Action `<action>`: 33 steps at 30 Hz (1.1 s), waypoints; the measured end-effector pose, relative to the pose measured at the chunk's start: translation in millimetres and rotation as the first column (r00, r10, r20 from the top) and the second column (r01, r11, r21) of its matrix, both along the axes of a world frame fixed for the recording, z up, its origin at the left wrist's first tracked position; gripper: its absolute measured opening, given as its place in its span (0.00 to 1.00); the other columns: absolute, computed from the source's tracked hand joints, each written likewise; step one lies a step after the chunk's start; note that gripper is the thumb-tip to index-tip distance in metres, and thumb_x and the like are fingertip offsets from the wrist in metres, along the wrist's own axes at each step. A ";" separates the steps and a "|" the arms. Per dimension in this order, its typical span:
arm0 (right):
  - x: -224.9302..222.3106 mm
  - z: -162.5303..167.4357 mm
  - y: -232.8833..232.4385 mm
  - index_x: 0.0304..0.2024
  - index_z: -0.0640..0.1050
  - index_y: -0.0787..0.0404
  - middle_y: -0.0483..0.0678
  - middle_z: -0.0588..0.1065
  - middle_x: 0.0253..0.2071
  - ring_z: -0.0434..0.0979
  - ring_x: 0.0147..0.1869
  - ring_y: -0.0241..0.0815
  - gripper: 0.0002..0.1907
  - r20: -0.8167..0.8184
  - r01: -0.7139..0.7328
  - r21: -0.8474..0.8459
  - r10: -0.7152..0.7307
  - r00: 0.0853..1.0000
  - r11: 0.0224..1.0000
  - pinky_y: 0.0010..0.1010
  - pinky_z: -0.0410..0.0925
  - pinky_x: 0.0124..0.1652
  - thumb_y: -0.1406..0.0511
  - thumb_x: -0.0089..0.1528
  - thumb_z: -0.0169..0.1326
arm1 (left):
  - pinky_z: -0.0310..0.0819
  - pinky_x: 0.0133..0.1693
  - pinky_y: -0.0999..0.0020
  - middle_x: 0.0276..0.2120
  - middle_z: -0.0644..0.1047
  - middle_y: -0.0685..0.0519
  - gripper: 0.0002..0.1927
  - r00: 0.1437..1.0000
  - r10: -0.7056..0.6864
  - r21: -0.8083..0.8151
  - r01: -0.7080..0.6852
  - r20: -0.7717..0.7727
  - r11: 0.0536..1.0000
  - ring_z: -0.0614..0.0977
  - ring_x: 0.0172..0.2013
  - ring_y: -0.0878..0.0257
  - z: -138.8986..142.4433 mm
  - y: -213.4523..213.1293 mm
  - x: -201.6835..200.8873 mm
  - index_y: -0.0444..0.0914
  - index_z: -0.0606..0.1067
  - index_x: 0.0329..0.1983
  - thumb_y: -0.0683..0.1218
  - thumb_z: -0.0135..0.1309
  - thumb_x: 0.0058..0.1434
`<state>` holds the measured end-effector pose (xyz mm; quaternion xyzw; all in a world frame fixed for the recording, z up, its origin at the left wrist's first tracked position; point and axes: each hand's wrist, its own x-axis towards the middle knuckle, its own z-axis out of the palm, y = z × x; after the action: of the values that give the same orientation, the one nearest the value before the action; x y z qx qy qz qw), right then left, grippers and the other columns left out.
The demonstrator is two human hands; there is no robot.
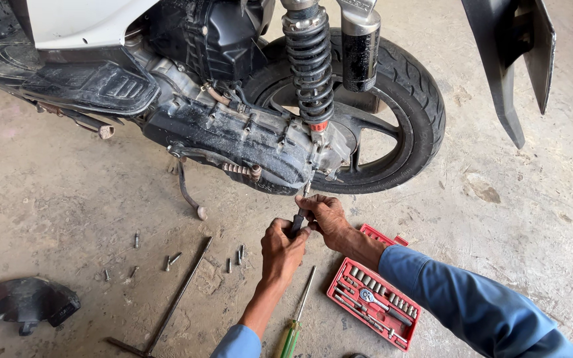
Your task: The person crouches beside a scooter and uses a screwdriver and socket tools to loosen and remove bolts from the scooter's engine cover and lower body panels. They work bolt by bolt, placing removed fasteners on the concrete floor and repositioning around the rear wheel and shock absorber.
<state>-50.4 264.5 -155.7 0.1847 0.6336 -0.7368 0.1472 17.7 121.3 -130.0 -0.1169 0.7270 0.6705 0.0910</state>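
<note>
1. Your left hand (281, 248) is clamped around the dark handle of a driver tool (298, 221), its shaft pointing up at the underside of the scooter's engine case (233, 136).
2. Your right hand (326, 215) is pinched together on the tool's upper shaft, just below the case.
3. A red socket set (374, 303) lies open on the concrete floor (54, 199), under your right forearm.
4. A green-handled screwdriver (293, 331) lies near your left wrist.
5. Several loose bolts (170, 260) and a long T-handle wrench (167, 311) lie further left.
</note>
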 end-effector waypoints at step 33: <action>-2.9 5.9 0.5 0.25 0.75 0.57 0.42 0.72 0.24 0.69 0.27 0.34 0.16 0.020 0.001 -0.021 0.000 1.000 1.000 0.28 0.66 0.27 0.58 0.57 0.68 | 0.73 0.23 0.72 0.29 0.81 0.51 0.22 0.985 0.047 -0.102 -0.064 -0.167 0.993 0.78 0.25 0.70 -0.7 2.5 -1.0 0.34 0.74 0.39 0.57 0.63 0.59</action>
<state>-53.3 264.9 -149.8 0.1906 0.6243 -0.7415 0.1552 16.7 123.8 -130.6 -0.0861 0.7634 0.6401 0.0056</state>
